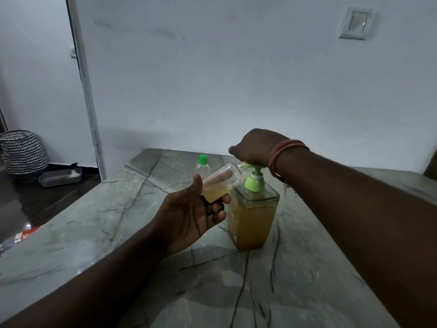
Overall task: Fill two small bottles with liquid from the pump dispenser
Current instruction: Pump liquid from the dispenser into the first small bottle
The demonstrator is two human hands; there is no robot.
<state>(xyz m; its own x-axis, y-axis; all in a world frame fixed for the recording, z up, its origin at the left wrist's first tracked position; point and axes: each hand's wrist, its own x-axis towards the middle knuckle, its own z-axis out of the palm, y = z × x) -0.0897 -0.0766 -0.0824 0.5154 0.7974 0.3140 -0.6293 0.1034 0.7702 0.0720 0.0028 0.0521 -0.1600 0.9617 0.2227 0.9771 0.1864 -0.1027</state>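
Observation:
A clear square pump dispenser (pixel 251 221) full of amber liquid stands on the marble table (pixel 118 209), with a green pump head (pixel 254 179). My right hand (pixel 253 147) rests on top of the pump head, fingers closed over it. My left hand (pixel 191 214) holds a small clear bottle (pixel 221 182) tilted, its open mouth against the green spout. Amber liquid fills the lower part of that bottle. A second small bottle (pixel 203 168) with a green cap stands upright behind, farther back on the table.
The table's left edge drops to a dark floor with a zigzag-patterned basket (pixel 23 152) and a grey tray (pixel 60 177). A white wall stands close behind the table, with a switch plate (pixel 356 23) high at the right.

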